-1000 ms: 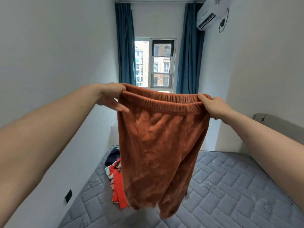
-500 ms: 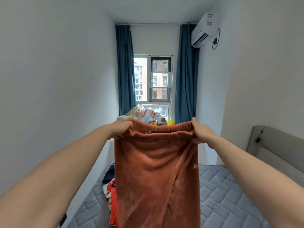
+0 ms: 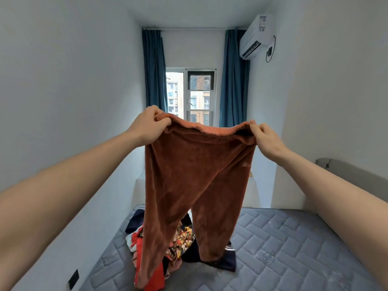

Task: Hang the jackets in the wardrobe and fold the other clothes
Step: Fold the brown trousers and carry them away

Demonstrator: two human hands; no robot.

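I hold a pair of rust-brown fleece trousers [image 3: 193,181] up in the air by the waistband. My left hand [image 3: 148,124] pinches the band's left end and my right hand [image 3: 265,137] pinches its right end. Both legs hang down apart, their cuffs just above the mattress. Behind the legs a heap of other clothes [image 3: 180,242] lies on the bed, with red, patterned and dark navy pieces. The trousers hide part of that heap.
A grey quilted mattress [image 3: 283,248] fills the floor ahead, against the left wall. A padded headboard [image 3: 344,171] stands at the right. Straight ahead are a window [image 3: 191,95] with blue curtains and an air conditioner [image 3: 255,36] high on the right wall.
The trousers were swung down and are now raised again, with the two legs hanging apart. The view has tipped down, so more of the bed and the clothes heap shows.
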